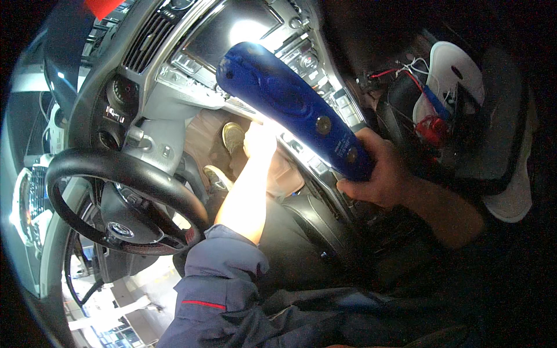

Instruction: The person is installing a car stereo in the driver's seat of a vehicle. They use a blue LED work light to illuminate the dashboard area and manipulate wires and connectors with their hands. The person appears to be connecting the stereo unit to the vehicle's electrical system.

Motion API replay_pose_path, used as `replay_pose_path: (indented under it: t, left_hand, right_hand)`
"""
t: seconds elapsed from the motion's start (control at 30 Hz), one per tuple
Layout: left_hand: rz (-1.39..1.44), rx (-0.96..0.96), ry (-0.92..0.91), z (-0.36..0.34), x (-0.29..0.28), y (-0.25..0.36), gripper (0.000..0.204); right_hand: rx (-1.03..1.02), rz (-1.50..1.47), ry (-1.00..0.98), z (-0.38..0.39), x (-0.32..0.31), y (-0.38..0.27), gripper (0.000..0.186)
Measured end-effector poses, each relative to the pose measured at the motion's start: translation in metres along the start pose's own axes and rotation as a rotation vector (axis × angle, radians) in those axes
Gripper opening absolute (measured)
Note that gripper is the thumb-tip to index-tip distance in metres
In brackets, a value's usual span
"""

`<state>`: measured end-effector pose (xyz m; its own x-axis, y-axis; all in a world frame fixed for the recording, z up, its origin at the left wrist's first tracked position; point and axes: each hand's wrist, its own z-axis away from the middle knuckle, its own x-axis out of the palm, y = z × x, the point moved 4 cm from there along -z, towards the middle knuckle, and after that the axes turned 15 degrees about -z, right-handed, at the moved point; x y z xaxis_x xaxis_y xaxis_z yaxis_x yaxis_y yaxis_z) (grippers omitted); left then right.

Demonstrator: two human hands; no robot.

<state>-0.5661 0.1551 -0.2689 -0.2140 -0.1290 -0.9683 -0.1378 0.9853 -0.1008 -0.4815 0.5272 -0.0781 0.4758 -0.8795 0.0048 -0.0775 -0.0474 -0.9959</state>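
My right hand [383, 171] is wrapped round the lower end of a long blue work light [284, 95], held slantwise over the centre console [316, 66]. The lamp's lit side faces down and away, throwing a strong glare on my left arm. Bare-forearmed, my left hand [259, 141] reaches down beside the console's lower side, above the driver's footwell. Glare washes out its fingers, so whether they grip anything cannot be made out. Close to that hand lie my shoes [233, 137] on a brown floor covering [203, 136].
A black steering wheel [125, 203] stands at left, below the dashboard air vent [148, 43]. A dark screen [232, 32] sits at the top. On the right, red and white wires [429, 124] and a white, rounded flat piece [458, 66] rest on the dim passenger side.
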Motion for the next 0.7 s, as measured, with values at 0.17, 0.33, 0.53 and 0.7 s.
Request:
replay_pose_path:
  t: [0.17, 0.33, 0.53, 0.7]
  left_hand:
    - [0.218, 0.041, -0.282, -0.004, -0.003, 0.000, 0.070]
    - [0.219, -0.309, -0.635, -0.007, -0.044, 0.023, 0.074]
    - [0.346, -0.361, -0.717, 0.002, -0.066, 0.036, 0.081]
    - [0.405, -0.413, -0.694, 0.007, -0.059, 0.034, 0.090]
  right_hand:
    - [-0.029, 0.033, -0.032, -0.002, -0.013, -0.006, 0.057]
    - [-0.111, 0.261, -0.120, -0.012, -0.026, -0.018, 0.059]
    - [-0.141, 0.667, -0.001, -0.068, -0.080, -0.016, 0.054]
    - [0.047, 0.662, 0.051, -0.086, -0.095, 0.028, 0.057]
